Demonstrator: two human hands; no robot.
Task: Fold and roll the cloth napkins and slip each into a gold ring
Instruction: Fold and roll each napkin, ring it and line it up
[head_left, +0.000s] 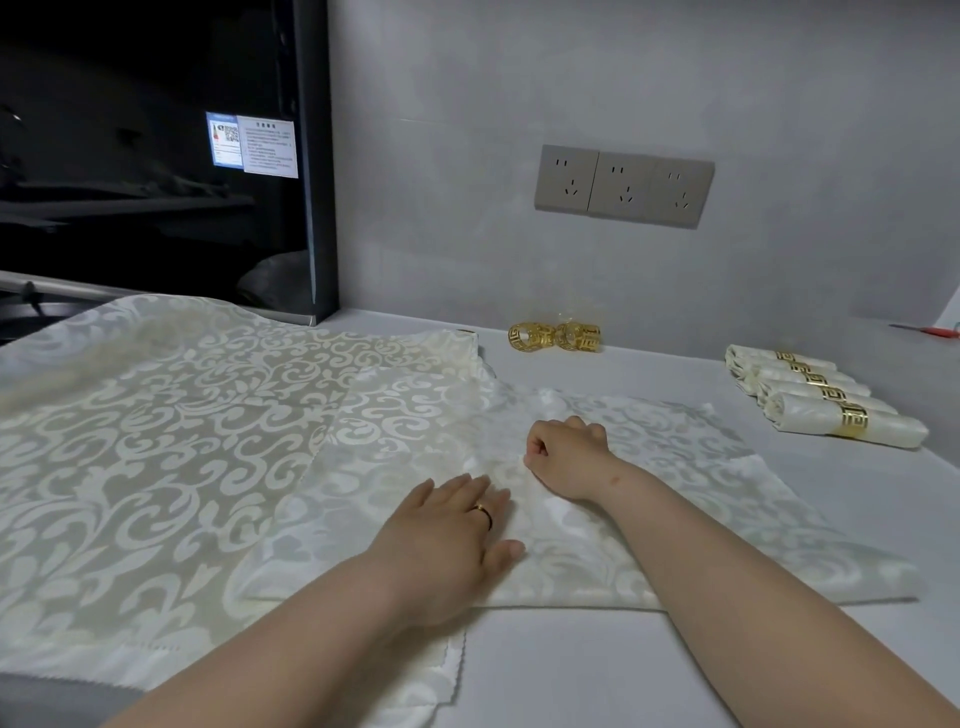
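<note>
We pin the folded cream damask cloth napkin (675, 519) on the grey worktop (571, 675) with our flat left hand (452, 540) while our right hand (569, 452) pinches its crease in curled fingers (540, 439), which should be kept taut.

Sticker (253, 145) on black appliance (156, 156), print unreadable

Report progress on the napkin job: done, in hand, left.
Done: a row of rolled napkins lies ringed at the right. In hand: the left hand presses flat on a folded napkin while the right hand pinches its cloth; it is not yet rolled. Left: at least one flat napkin lies spread at the left, and loose gold rings wait by the wall.
</note>
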